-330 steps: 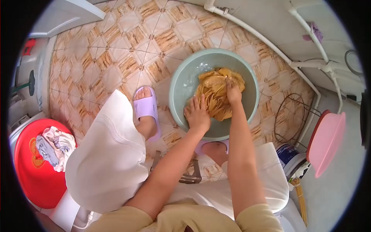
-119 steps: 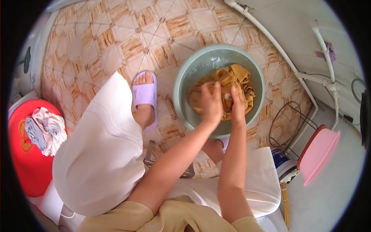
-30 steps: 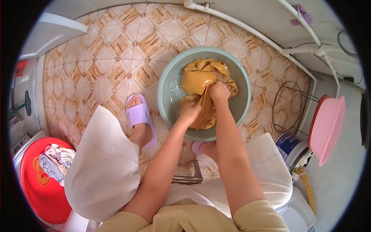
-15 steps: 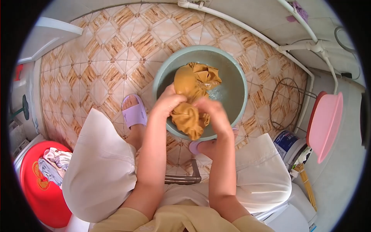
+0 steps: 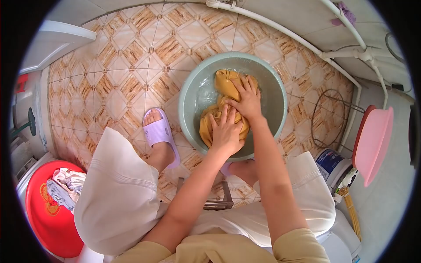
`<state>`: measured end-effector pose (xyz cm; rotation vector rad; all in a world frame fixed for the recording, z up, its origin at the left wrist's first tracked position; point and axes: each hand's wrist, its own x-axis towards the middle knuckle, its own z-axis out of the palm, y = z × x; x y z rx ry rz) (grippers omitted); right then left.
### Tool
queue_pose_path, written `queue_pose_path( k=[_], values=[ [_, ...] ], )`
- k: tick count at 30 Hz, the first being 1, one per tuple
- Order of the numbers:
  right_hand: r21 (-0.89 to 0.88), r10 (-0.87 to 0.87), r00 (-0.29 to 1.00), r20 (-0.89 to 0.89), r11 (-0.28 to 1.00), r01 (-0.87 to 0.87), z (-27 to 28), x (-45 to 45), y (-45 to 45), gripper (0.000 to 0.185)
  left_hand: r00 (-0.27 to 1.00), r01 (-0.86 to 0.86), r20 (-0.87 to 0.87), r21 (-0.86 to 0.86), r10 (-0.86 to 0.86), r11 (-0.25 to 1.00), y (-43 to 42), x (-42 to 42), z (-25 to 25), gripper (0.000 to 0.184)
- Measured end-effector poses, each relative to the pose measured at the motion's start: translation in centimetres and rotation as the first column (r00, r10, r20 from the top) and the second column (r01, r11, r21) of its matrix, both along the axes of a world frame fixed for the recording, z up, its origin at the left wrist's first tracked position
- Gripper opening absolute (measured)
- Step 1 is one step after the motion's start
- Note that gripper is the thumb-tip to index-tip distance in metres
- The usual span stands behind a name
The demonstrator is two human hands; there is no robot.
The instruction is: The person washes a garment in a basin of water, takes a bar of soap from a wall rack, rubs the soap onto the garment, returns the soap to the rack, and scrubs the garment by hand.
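A wet mustard-yellow cloth (image 5: 208,127) lies bunched in a grey-green basin (image 5: 187,109) that holds some water. My left hand (image 5: 226,133) rests on the lower part of the cloth with its fingers spread. Higher up and to the right, my right hand (image 5: 248,100) presses on the upper part of the cloth, its fingers also apart. Both palms face down, and the parts of the cloth beneath them are hidden.
Purple slippers (image 5: 161,133) are on the tiled floor by the basin. A red basin (image 5: 52,228) with light clothes (image 5: 66,186) is at the left. At the right are a pink basin (image 5: 375,142), a wire rack (image 5: 313,118), a bucket (image 5: 331,166) and white pipes (image 5: 280,33).
Half a second ago both hands gripped the gathered cloth near the basin's front edge. Now the cloth is lower in the basin and my hands are spread on it, my right hand farther forward.
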<state>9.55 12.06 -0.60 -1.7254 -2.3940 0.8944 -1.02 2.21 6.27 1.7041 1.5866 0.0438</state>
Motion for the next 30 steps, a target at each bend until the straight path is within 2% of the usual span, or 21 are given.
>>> queue_pose_path(
  k=[2,3,4,5,6,7,8,11,14,16,19,20,21,22,23,25,26,27,28,29,30],
  values=[
    [0.124,-0.099,0.983,0.158,0.989,0.079,-0.8,-1.3,-1.1,0.059,0.998,-0.067,0.009,-0.041,0.067,0.997,0.1,-0.2,-0.1,0.051],
    [0.115,-0.106,0.983,0.150,0.989,0.089,-1.2,-1.4,-1.2,0.059,0.990,-0.135,0.017,-0.072,0.137,0.988,0.2,-0.4,-0.2,0.049],
    [0.139,-0.129,0.973,0.193,0.985,0.103,-1.7,-1.6,-0.8,0.054,0.987,-0.157,0.010,-0.104,0.159,0.982,0.2,-0.8,-1.3,0.061],
    [0.164,-0.153,0.960,0.235,0.980,0.116,-2.2,-1.8,-0.5,0.049,0.989,-0.150,-0.002,-0.106,0.151,0.983,-0.3,-1.3,-1.8,0.061],
    [0.265,-0.130,0.950,0.285,0.963,0.052,-2.5,-1.7,-0.1,0.039,0.916,-0.339,0.162,-0.181,0.368,0.923,-0.4,-1.7,-2.2,0.069],
    [0.272,-0.141,0.951,0.276,0.960,0.064,-3.6,-1.3,0.5,0.039,0.768,-0.492,0.304,-0.282,0.563,0.824,0.1,-2.1,-1.7,0.077],
    [0.243,-0.166,0.942,0.290,0.965,0.095,-5.0,-1.0,1.0,0.034,0.906,-0.409,-0.182,-0.145,0.382,0.901,0.0,-1.0,-0.5,0.095],
    [0.232,-0.192,0.947,0.258,0.964,0.132,-4.8,-0.3,1.9,0.028,0.909,-0.370,-0.269,-0.169,0.318,0.913,-2.1,-0.3,-3.0,0.101],
    [0.177,-0.247,0.953,0.172,0.960,0.217,-2.6,0.9,1.5,0.029,0.926,-0.349,-0.227,-0.210,0.302,0.913,-2.1,-0.4,-5.7,0.107],
    [-0.047,-0.456,0.881,-0.126,0.890,0.454,2.7,0.1,0.3,0.031,0.923,-0.368,-0.203,-0.223,0.326,0.903,-2.1,0.1,-6.9,0.108],
    [0.107,-0.362,0.920,-0.151,0.919,0.380,5.7,-1.0,-4.2,0.036,0.924,-0.363,-0.198,-0.171,0.329,0.916,-2.8,0.5,-8.3,0.102],
    [0.101,-0.367,0.918,-0.149,0.918,0.384,6.2,-1.9,-5.9,0.036,0.924,-0.320,-0.253,-0.110,0.285,0.941,-3.3,0.7,-9.2,0.099],
    [0.078,-0.394,0.919,-0.022,0.916,0.395,6.6,-3.0,-7.5,0.038,0.919,-0.272,-0.309,-0.051,0.243,0.961,-3.6,0.8,-9.6,0.096],
    [0.056,-0.408,0.907,0.103,0.913,0.404,6.7,-3.7,-8.3,0.039,0.932,-0.267,-0.286,-0.130,0.222,0.955,-2.9,0.4,-8.4,0.093],
    [0.047,-0.409,0.907,0.100,0.913,0.406,6.2,-3.8,-8.4,0.039,0.931,-0.267,-0.293,-0.135,0.219,0.954,-2.3,0.0,-7.0,0.093],
    [0.069,-0.315,0.931,0.182,0.949,0.308,3.9,-4.1,-7.9,0.036,0.961,-0.222,-0.227,-0.306,0.156,0.926,-1.0,-0.5,-4.1,0.094],
    [0.159,-0.272,0.935,0.227,0.958,0.240,2.3,-3.9,-7.2,0.034,0.962,-0.217,-0.231,-0.313,0.148,0.925,-1.3,-0.2,-4.9,0.094],
    [0.152,-0.276,0.934,0.227,0.957,0.246,0.7,-4.0,-6.5,0.034,0.940,-0.265,-0.292,-0.300,0.177,0.916,-1.9,0.1,-6.2,0.096],
    [0.187,-0.203,0.940,0.275,0.970,0.155,-0.9,-4.1,-5.3,0.037,0.913,-0.313,-0.350,-0.274,0.209,0.909,-1.9,0.3,-6.8,0.097],
    [0.225,-0.132,0.937,0.323,0.973,0.059,-1.9,-4.1,-3.9,0.040,0.913,-0.312,-0.348,-0.264,0.211,0.913,-1.4,0.3,-6.6,0.097],
    [0.234,-0.130,0.938,0.321,0.971,0.054,-2.4,-4.2,-2.9,0.040,0.917,-0.319,-0.330,-0.267,0.224,0.909,-1.1,0.1,-6.2,0.101]
  ],
)
